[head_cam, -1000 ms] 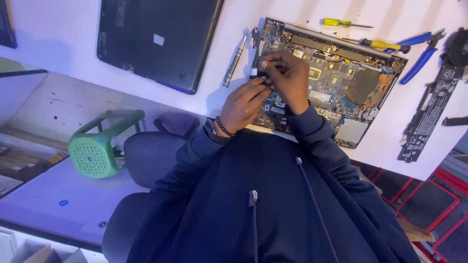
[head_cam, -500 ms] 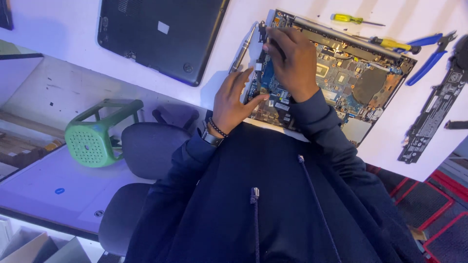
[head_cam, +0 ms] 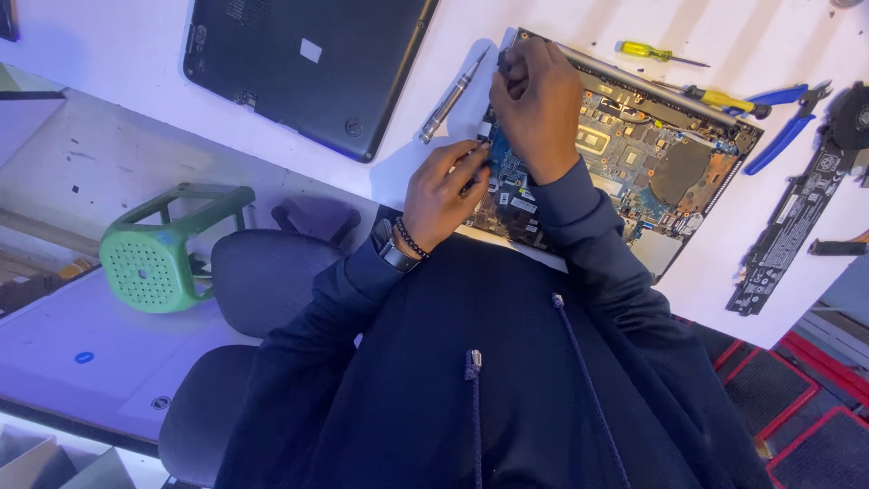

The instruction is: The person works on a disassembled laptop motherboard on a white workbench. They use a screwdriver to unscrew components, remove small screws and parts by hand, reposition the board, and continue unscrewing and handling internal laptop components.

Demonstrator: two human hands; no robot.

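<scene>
On white table, flat circuit-covered laptop base, left hand, right hand

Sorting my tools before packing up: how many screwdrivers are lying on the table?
3: a silver screwdriver left of the open laptop, a small yellow-handled screwdriver above it, another yellow-handled one beside the blue pliers. Hands may hide more.

Both hands are working on the opened laptop: left hand gripping its edge, right hand pressing its corner.

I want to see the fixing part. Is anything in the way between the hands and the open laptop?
No, nothing visible. The left hand rests at the near edge of the opened laptop, and the right hand is down on its circuit board. The grey screwdriver lies beside it.
</scene>
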